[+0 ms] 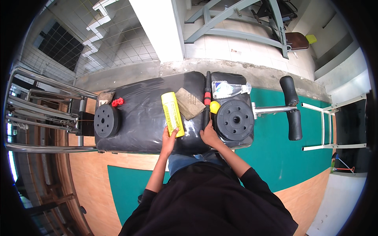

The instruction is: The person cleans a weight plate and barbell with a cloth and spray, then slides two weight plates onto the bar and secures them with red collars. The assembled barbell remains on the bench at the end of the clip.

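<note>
I saw the left hand [169, 142] grasping the near end of a yellow cylinder [171, 112] over the glossy padded worktop [138, 114]; the right hand [211, 137] touched a slim black-and-red bar [207, 98], its grip unclear.

Yellow container [171, 112]: partly covered by left grip [169, 139]; print too small to read
Brown sheet [189, 104]: left edge partly behind yellow container
Black bar [208, 82]: near end behind right grip [210, 137]
Grey frame [226, 32]: cut off by top edge

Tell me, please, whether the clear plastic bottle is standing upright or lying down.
Lying down: the clear plastic bottle shows its long labelled side, stretched along the black padded bench, its narrow end rightward.
</note>
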Demonstrator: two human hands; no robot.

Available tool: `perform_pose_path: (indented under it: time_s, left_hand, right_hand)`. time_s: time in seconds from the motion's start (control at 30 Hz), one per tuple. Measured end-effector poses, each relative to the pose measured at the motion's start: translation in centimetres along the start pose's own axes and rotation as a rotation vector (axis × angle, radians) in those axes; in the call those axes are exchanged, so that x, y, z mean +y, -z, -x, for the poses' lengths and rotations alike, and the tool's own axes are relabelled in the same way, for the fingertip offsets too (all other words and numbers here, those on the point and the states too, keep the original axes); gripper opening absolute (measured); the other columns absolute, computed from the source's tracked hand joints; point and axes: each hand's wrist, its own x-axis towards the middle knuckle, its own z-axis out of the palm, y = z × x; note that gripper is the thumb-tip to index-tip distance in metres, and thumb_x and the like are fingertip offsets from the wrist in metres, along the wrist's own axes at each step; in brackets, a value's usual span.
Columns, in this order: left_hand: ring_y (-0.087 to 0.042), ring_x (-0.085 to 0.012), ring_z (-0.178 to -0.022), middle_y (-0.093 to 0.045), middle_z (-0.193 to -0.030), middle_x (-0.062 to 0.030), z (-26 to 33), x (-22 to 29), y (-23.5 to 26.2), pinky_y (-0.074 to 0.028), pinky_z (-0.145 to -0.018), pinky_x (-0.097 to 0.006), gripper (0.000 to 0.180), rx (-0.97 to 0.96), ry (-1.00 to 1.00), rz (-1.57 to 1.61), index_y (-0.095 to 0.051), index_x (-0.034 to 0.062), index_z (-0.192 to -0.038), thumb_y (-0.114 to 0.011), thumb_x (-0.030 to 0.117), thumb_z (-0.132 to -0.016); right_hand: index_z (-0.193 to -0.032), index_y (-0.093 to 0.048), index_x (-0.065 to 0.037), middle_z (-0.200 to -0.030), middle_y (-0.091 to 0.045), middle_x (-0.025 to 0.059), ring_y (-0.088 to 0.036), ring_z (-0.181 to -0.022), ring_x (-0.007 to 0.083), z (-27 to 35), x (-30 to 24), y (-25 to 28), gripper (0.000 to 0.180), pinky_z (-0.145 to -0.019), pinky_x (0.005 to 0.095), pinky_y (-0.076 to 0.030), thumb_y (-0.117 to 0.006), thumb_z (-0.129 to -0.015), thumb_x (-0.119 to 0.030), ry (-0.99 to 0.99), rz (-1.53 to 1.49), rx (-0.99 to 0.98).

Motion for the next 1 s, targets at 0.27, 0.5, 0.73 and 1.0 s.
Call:
perform_pose_path:
  time_s: [0.27,0.5,0.73,1.0]
  left_hand:
    - [-0.058,-0.0151,-0.098,-0.06,-0.111,-0.011,-0.7,-0.4,0.3,-0.045,-0.087,-0.028,0.041,-0.047,-0.009,-0.022,-0.046,-0.0034,-0.12,-0.063,0.018,-0.089]
    - [-0.059,-0.0177,-0.098,-0.06,-0.109,-0.0134,-1.0,1.4,-1.8,-0.046,-0.087,-0.029,0.05,-0.023,-0.07,-0.253,-0.047,-0.0047,-0.119,-0.069,0.024,-0.084]
    - [-0.049,-0.0368,-0.102,-0.052,-0.103,-0.0209,-0.6,3.8,-8.0,-0.041,-0.088,-0.044,0.071,0.165,-0.455,-0.84,-0.047,-0.0037,-0.118,-0.077,0.039,-0.07]
    - [-0.044,-0.0359,-0.107,-0.045,-0.111,-0.0187,-3.0,-0.7,-13.4,-0.039,-0.088,-0.046,0.077,0.197,-0.392,-0.885,-0.04,-0.0026,-0.121,-0.076,0.043,-0.069]
  right_hand:
    - [-0.128,-0.027,0.015,-0.112,-0.05,0.0387,-0.052,-0.106,0.048,2.0,-1.4,3.1,0.055,-0.092,0.0459,-0.042,-0.049,-0.09,-0.018,0.104,-0.186,0.117]
    - [-0.127,-0.033,0.004,-0.082,-0.058,0.0156,-0.059,-0.073,0.0259,2.9,-1.2,3.2,0.043,-0.068,0.0365,-0.046,-0.048,-0.093,-0.017,0.203,-0.424,0.213]
    - [-0.133,-0.028,0.001,-0.071,-0.043,-0.0012,-0.042,-0.058,0.0062,5.1,1.4,6.5,0.045,-0.052,0.0228,-0.036,-0.046,-0.095,-0.014,0.307,-0.642,0.169]
    - [-0.138,-0.023,0.005,-0.112,-0.055,0.0212,-0.055,-0.1,0.0231,8.5,2.9,8.5,0.053,-0.089,0.0334,-0.041,-0.048,-0.093,-0.011,0.25,-0.64,0.163]
